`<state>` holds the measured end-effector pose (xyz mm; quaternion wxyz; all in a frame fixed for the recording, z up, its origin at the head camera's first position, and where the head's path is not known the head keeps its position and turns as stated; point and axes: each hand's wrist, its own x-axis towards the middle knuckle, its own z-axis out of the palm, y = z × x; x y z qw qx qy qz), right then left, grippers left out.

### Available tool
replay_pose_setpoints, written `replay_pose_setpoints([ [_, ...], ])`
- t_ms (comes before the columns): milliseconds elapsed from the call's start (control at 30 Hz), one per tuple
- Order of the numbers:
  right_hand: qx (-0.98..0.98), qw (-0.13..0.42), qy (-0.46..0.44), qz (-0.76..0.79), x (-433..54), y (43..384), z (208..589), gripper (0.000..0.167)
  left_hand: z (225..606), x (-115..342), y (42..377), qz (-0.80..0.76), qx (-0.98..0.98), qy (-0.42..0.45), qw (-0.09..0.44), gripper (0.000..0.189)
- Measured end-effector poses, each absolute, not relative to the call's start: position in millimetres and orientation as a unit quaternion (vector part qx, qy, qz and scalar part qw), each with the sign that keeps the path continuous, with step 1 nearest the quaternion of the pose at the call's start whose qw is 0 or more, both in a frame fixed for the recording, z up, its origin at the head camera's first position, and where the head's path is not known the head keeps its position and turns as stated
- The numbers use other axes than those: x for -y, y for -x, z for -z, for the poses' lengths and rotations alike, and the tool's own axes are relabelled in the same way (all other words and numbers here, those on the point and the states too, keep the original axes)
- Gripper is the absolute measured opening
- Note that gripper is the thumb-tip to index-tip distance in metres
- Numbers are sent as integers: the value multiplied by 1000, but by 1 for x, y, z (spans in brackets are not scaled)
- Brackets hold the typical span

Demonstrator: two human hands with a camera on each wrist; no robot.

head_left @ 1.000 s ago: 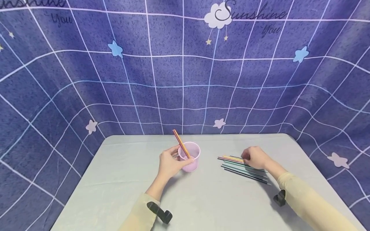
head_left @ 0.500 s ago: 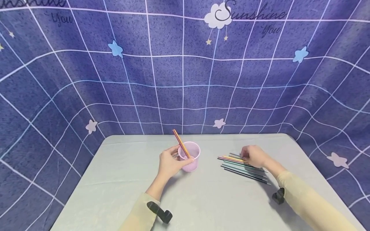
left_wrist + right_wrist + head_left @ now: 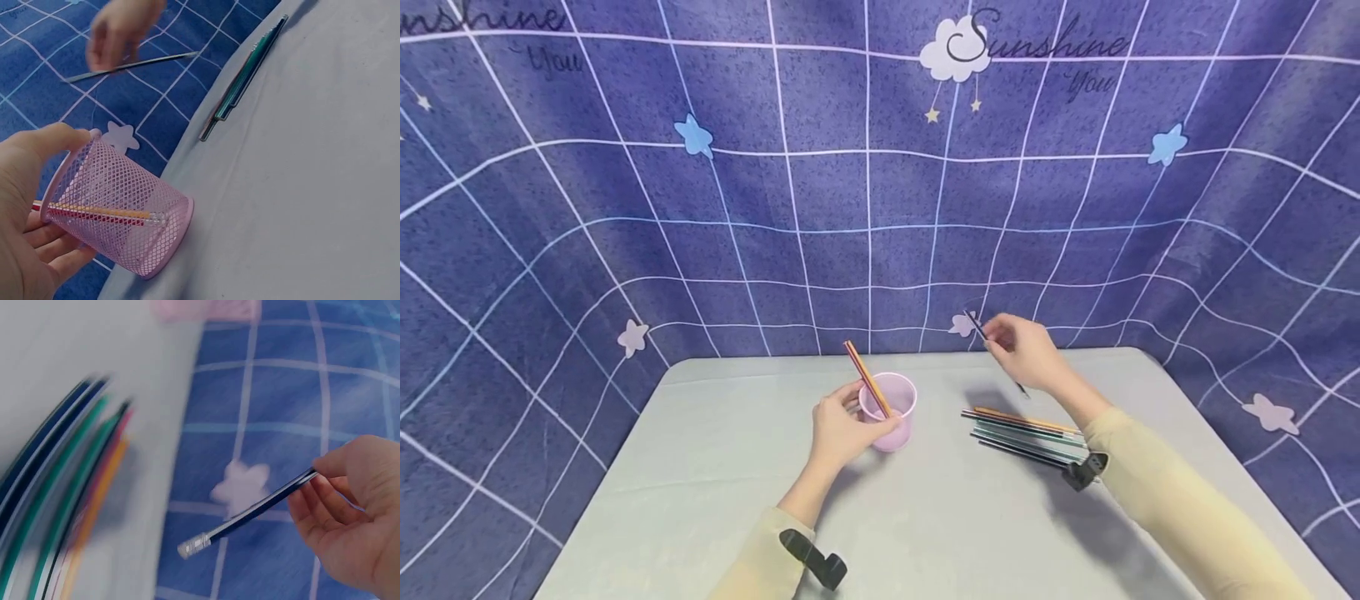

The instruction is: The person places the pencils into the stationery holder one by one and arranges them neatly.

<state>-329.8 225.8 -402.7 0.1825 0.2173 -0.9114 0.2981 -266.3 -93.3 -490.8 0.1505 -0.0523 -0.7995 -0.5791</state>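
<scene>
My left hand [image 3: 838,429] grips a pink mesh pencil cup [image 3: 131,200] at its rim, thumb on one side and fingers on the other. Inside the cup lean an orange and a red pencil [image 3: 862,369], their eraser ends down at the base in the left wrist view. Raised over the back of the table, my right hand [image 3: 1024,352] pinches a dark pencil [image 3: 259,509] between thumb and fingers. That pencil slants, and its metal-banded eraser end sticks out of the hand. Below the right hand lies a loose bundle of pencils [image 3: 1018,429] in dark, green and orange colours.
The table [image 3: 715,467] has a pale cloth over it. Behind and at both sides hangs a blue curtain [image 3: 820,192] with grid lines and stars, close to the table's back edge. A black strap mount [image 3: 812,558] sits on each sleeve.
My right hand has lifted the dark pencil out of the bundle, up and slightly left. The left hand stays on the cup. The head view has shifted slightly.
</scene>
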Motion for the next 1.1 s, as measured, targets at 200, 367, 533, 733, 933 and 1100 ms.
replay_pose_setpoints([
  [200, 885, 169, -234, -366, -185, 321, 380, 13, 494, 91, 263, 555, 816, 34, 159, 75],
  [367, 874, 159, -251, -385, -161, 315, 371, 13, 497, 89, 260, 539, 826, 40, 162, 73],
  [533, 866, 153, -266, -394, -149, 312, 363, 13, 498, 86, 260, 547, 820, 46, 163, 72],
  [733, 865, 140, -271, -398, -142, 310, 357, 12, 500, 82, 260, 549, 822, 43, 143, 73],
  [933, 838, 162, -290, -433, -122, 309, 345, 15, 491, 85, 269, 549, 819, 41, 162, 73],
  [1100, 830, 157, -300, -444, -103, 312, 355, 15, 488, 91, 270, 551, 817, 46, 163, 70],
])
